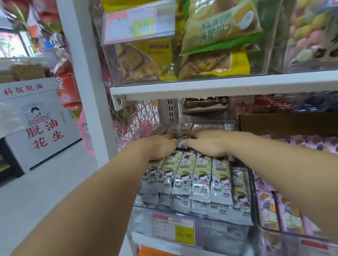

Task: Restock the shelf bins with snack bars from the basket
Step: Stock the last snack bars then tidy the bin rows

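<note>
Gently, the cream-wrapped snack bars [200, 172] should be squared inside the clear plastic bin [223, 236] by the flat, open left hand [157, 147] and right hand [207, 143].

The snack bars [200, 176] at the front edge of the shelf are in thin plastic wrappers. The wrappers are shiny and a bit crinkly, with bright spots of light on them. The bin [223, 234] that holds them is clear hard plastic, smooth and see-through. The price tag [173, 227] on its front wall looks like flat paper. The shelf board [221, 85] above looks like smooth white painted metal. Toward the shelf's right edge, the pink bars [282, 212] have glossy wrappers too. Behind them, the box [295, 122] is brown cardboard, dull and not shiny. The big bags [220, 22] on the top shelf are shiny plastic.
</note>
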The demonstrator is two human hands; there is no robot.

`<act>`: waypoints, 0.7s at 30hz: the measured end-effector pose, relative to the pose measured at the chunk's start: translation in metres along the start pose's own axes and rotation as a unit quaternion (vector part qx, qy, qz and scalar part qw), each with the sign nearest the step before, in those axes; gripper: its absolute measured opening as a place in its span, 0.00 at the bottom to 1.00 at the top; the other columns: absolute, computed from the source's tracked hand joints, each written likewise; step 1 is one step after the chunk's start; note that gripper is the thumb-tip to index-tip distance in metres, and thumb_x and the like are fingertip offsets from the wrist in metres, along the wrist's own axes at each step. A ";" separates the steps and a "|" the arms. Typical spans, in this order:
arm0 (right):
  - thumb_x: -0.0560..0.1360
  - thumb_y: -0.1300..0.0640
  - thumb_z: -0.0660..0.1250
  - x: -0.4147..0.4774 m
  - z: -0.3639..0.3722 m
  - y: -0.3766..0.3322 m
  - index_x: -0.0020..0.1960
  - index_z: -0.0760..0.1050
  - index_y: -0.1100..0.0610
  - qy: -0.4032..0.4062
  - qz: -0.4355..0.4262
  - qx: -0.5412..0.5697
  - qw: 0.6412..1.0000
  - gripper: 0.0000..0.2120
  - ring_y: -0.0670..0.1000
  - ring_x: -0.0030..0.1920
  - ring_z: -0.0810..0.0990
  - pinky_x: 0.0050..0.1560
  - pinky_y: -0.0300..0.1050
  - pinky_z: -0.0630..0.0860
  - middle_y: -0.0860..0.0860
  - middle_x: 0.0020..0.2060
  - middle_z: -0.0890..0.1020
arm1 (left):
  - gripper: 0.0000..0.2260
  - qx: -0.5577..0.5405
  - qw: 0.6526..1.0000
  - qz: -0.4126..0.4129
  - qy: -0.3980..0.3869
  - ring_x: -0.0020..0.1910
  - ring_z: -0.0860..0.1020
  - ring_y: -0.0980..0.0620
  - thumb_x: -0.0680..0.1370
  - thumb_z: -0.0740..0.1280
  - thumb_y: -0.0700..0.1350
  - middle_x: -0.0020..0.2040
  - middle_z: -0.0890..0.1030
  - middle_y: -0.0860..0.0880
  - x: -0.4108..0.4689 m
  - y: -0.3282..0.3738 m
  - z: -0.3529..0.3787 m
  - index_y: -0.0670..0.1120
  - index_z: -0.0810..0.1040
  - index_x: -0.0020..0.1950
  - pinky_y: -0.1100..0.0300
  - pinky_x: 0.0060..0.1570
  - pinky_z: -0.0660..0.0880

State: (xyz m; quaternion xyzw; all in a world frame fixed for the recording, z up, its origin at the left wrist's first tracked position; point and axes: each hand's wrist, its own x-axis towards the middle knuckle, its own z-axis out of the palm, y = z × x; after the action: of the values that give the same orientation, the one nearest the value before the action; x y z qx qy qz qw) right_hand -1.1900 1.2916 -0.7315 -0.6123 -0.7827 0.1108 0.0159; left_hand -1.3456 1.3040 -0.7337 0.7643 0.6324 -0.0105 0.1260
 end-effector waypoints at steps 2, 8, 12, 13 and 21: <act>0.79 0.36 0.47 -0.002 0.000 0.000 0.77 0.56 0.54 -0.005 0.002 -0.009 1.000 0.32 0.57 0.74 0.60 0.69 0.48 0.61 0.55 0.76 0.58 | 0.23 0.004 1.000 -0.011 -0.005 0.77 0.48 0.45 0.83 0.44 0.57 0.79 0.47 0.50 -0.002 0.004 -0.003 0.57 0.49 0.78 0.45 0.73 0.46; 0.80 0.40 0.45 0.002 0.001 -0.009 0.77 0.50 0.48 0.010 -0.037 -0.025 0.999 0.28 0.56 0.76 0.53 0.74 0.57 0.53 0.52 0.77 0.52 | 0.23 0.004 1.000 -0.008 -0.005 0.77 0.39 0.47 0.83 0.44 0.55 0.78 0.39 0.53 -0.002 0.005 0.000 0.58 0.43 0.77 0.42 0.74 0.40; 0.81 0.45 0.46 0.002 0.000 -0.011 0.77 0.54 0.51 -0.003 -0.032 0.015 0.999 0.25 0.56 0.74 0.59 0.69 0.49 0.59 0.53 0.76 0.57 | 0.22 -0.008 1.000 -0.002 -0.013 0.77 0.44 0.48 0.84 0.44 0.51 0.79 0.45 0.51 -0.007 0.008 -0.007 0.55 0.47 0.78 0.47 0.74 0.43; 0.81 0.45 0.46 0.002 0.000 -0.010 0.76 0.55 0.51 -0.001 -0.030 0.014 0.999 0.25 0.56 0.73 0.61 0.69 0.49 0.61 0.54 0.76 0.58 | 0.22 -0.012 1.000 0.000 -0.012 0.77 0.45 0.48 0.84 0.44 0.50 0.79 0.46 0.50 -0.006 0.008 -0.007 0.55 0.48 0.78 0.47 0.74 0.44; 0.80 0.42 0.46 0.000 0.006 -0.008 0.77 0.48 0.46 0.026 -0.042 -0.025 0.998 0.27 0.55 0.76 0.53 0.75 0.54 0.53 0.50 0.78 0.52 | 0.22 -0.027 0.998 0.039 0.037 0.77 0.45 0.47 0.83 0.47 0.50 0.79 0.44 0.51 -0.010 0.001 -0.003 0.57 0.49 0.78 0.47 0.74 0.44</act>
State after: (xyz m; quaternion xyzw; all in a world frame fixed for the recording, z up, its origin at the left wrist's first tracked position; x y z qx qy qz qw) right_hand -1.1985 1.2885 -0.7356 -0.5815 -0.8097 0.0747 0.0257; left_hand -1.3470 1.2943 -0.7286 0.7848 0.6061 0.0396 0.1233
